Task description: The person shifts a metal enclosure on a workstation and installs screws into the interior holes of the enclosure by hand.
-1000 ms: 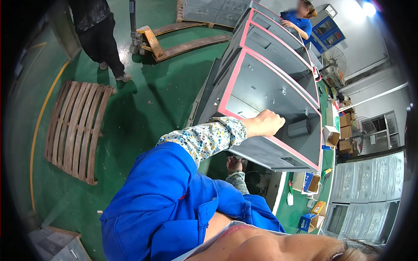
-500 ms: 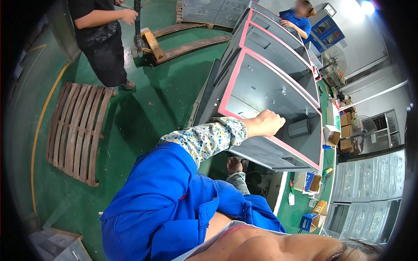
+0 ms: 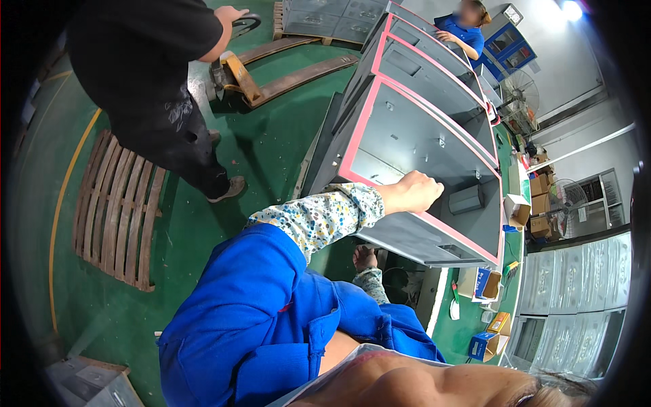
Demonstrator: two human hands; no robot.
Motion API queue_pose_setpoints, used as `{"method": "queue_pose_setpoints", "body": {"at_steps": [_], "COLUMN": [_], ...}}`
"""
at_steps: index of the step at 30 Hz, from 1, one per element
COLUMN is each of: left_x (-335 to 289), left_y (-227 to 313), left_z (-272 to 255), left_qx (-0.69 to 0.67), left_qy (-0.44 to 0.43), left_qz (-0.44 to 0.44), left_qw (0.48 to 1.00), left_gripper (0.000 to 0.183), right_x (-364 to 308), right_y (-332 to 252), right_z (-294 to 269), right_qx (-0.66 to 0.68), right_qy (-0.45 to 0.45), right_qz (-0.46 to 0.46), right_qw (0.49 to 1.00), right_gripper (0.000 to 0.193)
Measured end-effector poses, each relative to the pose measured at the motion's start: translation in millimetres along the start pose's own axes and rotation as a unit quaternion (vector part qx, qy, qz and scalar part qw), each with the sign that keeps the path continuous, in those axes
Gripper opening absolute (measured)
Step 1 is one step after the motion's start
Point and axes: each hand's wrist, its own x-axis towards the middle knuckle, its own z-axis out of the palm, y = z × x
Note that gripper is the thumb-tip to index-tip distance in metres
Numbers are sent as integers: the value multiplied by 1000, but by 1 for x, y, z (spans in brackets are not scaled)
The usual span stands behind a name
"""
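Observation:
My left hand [image 3: 415, 192], in a floral sleeve [image 3: 325, 216], is closed, its wrist over the pink-taped near rim of a grey metal cabinet [image 3: 427, 234]. Its fingers curl down at the cabinet's opening, and what they may hold is hidden. Inside the cabinet are small metal fittings and a grey box-shaped part [image 3: 466, 199]. Lower down, just under the cabinet's near left corner, my right hand [image 3: 365, 258] shows with curled fingers. Whatever is in that hand is too small and dark to make out.
More pink-edged cabinets [image 3: 424, 64] stand in line behind, with a person in blue [image 3: 464, 34] at their far end. Left are a person in black [image 3: 146, 88], a pallet truck [image 3: 239, 78] and a wooden pallet [image 3: 119, 210]. Small boxes [image 3: 485, 346] lie on the green bench [image 3: 451, 332].
The person in black has stepped closer and bent over, an arm now near a dark curved handle by the pallet truck. Both my hands look unmoved.

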Motion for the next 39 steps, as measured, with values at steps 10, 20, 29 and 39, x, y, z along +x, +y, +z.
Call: {"method": "queue_pose_setpoints", "body": {"at_steps": [10,20,29,39], "left_x": [0,0,3,4], "left_y": [1,-1,-2,-4], "left_z": [-2,2,10,13], "left_qx": [6,-6,-13,7], "left_qy": [4,21,40,49], "left_qz": [6,15,32,38], "left_qw": [1000,1000,999,998], "left_gripper": [12,9,10,9], "right_x": [11,7,4,0], "right_y": [1,2,1,1], "right_z": [-6,-2,-4,-6], "right_qx": [-10,-40,-25,-19], "right_qy": [-8,18,0,-36], "right_qz": [10,3,7,11], "right_qw": [1000,999,1000,999], "right_gripper": [47,49,47,50]}}
